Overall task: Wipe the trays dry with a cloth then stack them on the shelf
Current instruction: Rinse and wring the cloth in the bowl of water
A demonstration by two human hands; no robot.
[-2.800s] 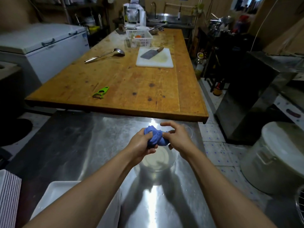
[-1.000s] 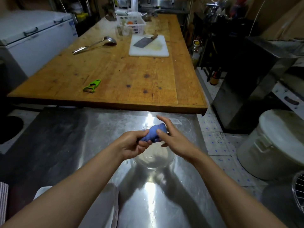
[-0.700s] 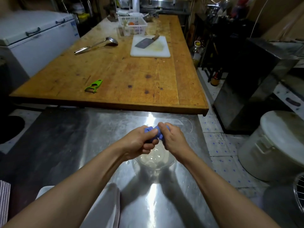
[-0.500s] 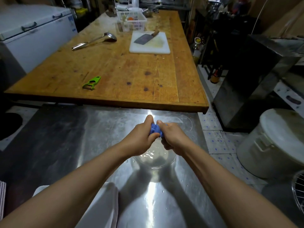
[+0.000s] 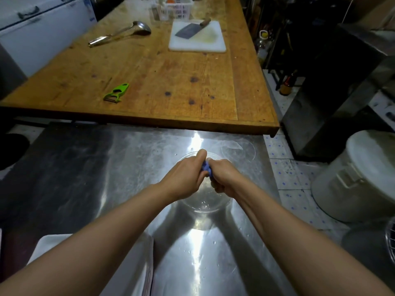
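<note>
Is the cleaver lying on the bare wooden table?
No, the cleaver lies on the white cutting board, which sits on the wooden table.

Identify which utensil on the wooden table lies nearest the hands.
The green peeler, near the table's front edge. The ladle and the cleaver on the white cutting board lie much farther back.

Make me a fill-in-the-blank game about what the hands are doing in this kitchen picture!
1. Both hands squeeze a ____ cloth.
2. The cloth is held over a clear ____.
3. The green peeler lies on the ____ table.
4. The cleaver rests on a white cutting ____.

Missing words: blue; bowl; wooden; board
</note>
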